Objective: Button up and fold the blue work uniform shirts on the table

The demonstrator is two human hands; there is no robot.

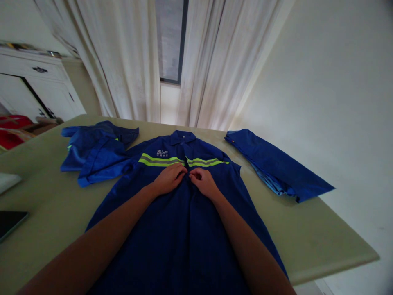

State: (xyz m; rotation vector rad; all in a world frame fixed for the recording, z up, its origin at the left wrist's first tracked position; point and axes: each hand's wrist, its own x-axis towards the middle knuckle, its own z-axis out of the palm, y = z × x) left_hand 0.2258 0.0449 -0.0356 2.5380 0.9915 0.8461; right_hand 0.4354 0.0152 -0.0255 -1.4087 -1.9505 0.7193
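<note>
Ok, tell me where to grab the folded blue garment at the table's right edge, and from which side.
Take the folded blue garment at its near end, coming from the right hand side. That corner juts past the table edge, so fingers can likely slip under all its layers; the far end lies flat on the top.

Three blue garments (184, 213) — two hands (170, 177), one table (322, 241).
</note>
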